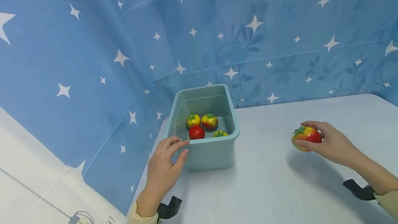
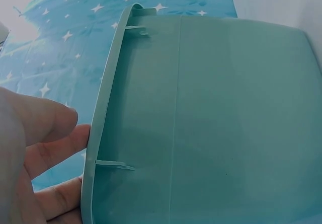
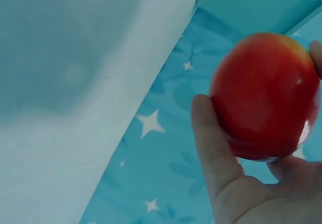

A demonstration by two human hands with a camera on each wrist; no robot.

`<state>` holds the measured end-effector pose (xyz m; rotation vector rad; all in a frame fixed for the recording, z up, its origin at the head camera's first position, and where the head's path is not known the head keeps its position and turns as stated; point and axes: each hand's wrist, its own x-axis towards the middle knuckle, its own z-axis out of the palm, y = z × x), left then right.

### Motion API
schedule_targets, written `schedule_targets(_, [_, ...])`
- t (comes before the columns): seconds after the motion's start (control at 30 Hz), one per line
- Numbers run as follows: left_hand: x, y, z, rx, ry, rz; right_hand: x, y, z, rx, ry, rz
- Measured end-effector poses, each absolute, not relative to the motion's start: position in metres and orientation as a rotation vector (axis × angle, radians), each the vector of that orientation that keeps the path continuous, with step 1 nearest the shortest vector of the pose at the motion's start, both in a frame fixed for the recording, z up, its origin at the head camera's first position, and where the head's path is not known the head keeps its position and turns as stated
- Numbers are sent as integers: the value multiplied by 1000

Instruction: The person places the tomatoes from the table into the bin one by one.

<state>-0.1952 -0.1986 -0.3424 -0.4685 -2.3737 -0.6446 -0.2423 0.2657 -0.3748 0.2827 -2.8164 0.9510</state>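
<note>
My right hand [image 1: 337,147] holds a red and yellow tomato [image 1: 312,134] with a green leafy top, above the white table to the right of the bin. In the right wrist view the red side of this tomato [image 3: 264,98] faces the camera, between thumb and fingers. My left hand [image 1: 164,167] is at the near left corner of a blue-green plastic bin [image 1: 211,155]. Its fingertips touch the rim [image 2: 103,103] in the left wrist view, with the thumb apart from it. Inside the bin lie a red tomato [image 1: 196,132] and several yellow-and-red ones [image 1: 209,121].
The bin stands on a white-covered table [image 1: 264,182], near its left edge. Behind and to the left hangs a blue curtain [image 1: 199,51] with white stars. A black wrist mount [image 1: 169,207] is on the left arm, another [image 1: 359,189] on the right.
</note>
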Motion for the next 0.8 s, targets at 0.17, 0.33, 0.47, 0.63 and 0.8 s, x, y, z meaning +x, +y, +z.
schedule_targets(0.17, [-195, -199, -341, -472, -2376, -640, -250, 247, -366, 284, -2790, 989])
schedule_targets(0.33, [-195, -200, -341, -469, -2381, -635, -256, 228, -355, 300, -2778, 1031])
schedule_targets(0.47, [-195, -200, -341, -463, -2386, -633, -263, 213, -343, 301, -2737, 1069])
schedule_targets(0.63, [-195, -200, -341, -469, -2381, -636, -271, 195, -332, 300, -2652, 1131])
schedule_targets(0.8, [-194, -198, -341, -468, -2393, -646, -277, 181, -326, 288, -2571, 1192])
